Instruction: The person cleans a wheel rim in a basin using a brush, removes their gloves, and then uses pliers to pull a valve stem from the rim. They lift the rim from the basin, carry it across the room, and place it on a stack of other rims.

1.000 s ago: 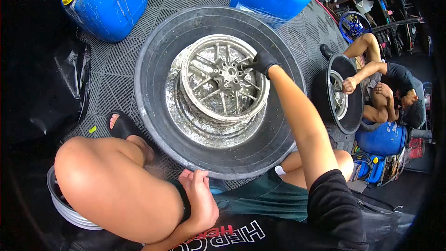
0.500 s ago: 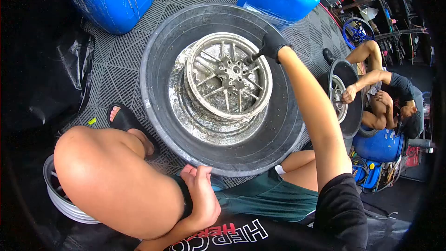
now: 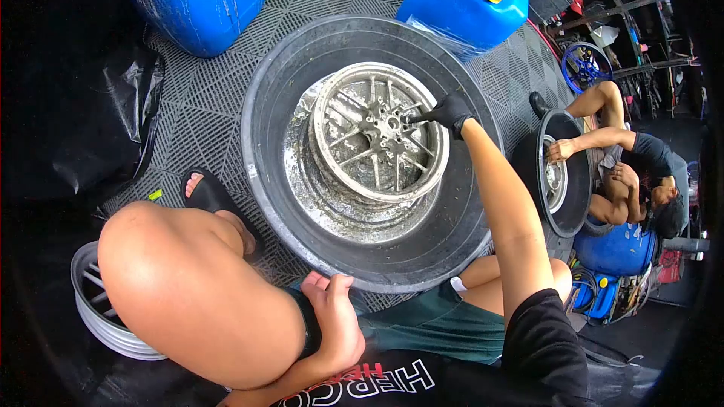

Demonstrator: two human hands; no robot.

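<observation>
The right arm reaches out straight, black-gloved right hand point(image 3: 451, 113) over the wheel point(image 3: 320, 139), can't tell its grip; the left hand point(image 3: 337, 322) bends near the tub point(image 3: 280, 220), grip loosely apart

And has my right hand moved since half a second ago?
Yes. Judged against the right-hand blue jug, your right hand has shifted away, toward your side of the tub.

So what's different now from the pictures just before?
The gloved right hand was out near the rim of the dirty wheel half a second ago. Now it has moved in, with its fingers close to the middle. I can't see whether they let go of or grabbed anything. The wheel still sits in the black tub, and the left hand is still beside the tub's edge.
</observation>
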